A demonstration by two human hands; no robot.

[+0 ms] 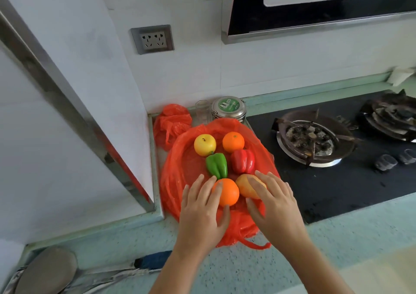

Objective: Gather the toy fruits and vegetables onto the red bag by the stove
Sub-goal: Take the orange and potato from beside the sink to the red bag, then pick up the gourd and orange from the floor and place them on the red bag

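Note:
A red plastic bag (180, 158) lies flat on the counter left of the stove. On it sit a yellow apple (204, 145), an orange (233, 142), a green pepper (216, 165) and a red pepper (242, 161). Nearer me, my left hand (202, 206) cups a second orange (227, 192), fingers and thumb around it. My right hand (272, 201) wraps a yellow-orange mango-like fruit (246, 187) beside that orange. Both fruits rest on the bag.
A crumpled second red bag (172, 122), a clear glass (202, 110) and a metal tin (228, 109) stand behind against the wall. The black gas stove (315, 181) with burners (313, 138) lies right. A grey cloth-like object (45, 271) sits at lower left.

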